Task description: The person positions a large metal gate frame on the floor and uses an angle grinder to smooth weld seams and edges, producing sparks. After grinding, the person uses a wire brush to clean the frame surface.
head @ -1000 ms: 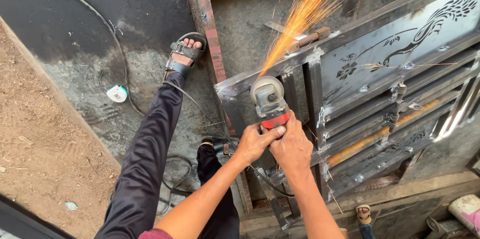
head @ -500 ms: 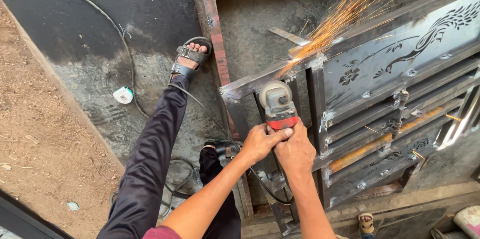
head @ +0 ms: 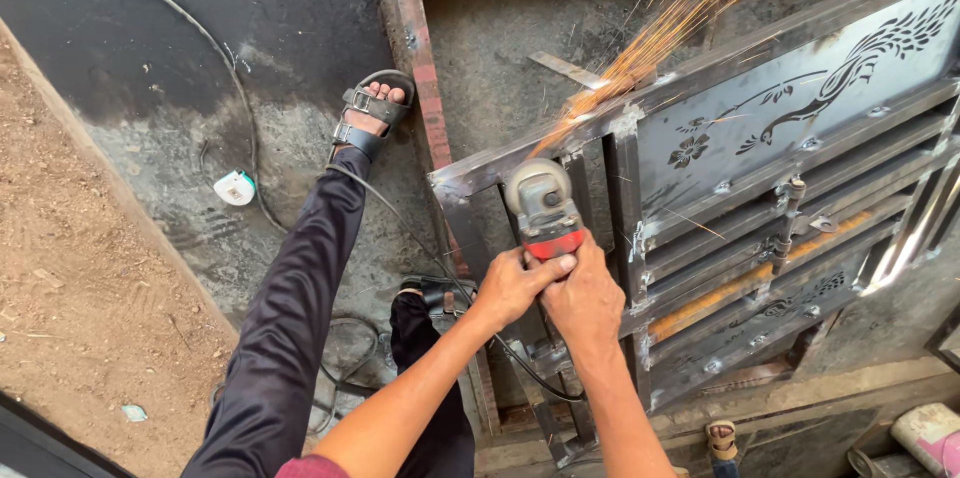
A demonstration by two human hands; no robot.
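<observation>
Both hands grip a red and grey angle grinder (head: 545, 208). My left hand (head: 512, 286) wraps its body from the left, and my right hand (head: 584, 296) holds it from behind. The grinder's disc touches the top bar of a grey steel gate frame (head: 640, 123) with a cut-out bird and flower panel (head: 800, 108). Orange sparks (head: 680, 8) fly up and to the right from the contact point. The grinder's black cord (head: 400, 223) trails down past my leg.
My left leg in dark trousers (head: 300, 308) ends in a black sandal (head: 370, 118) on the concrete floor. A rusty red frame bar (head: 425, 88) lies beside the gate. A white tape measure (head: 235, 188) and a cable (head: 190, 23) lie left. Bare dirt (head: 70, 278) borders the floor.
The view has shifted slightly, so the grinder and hands sit a little lower right. The spark stream still flies up and right along the bar. Both hands keep their grip.
</observation>
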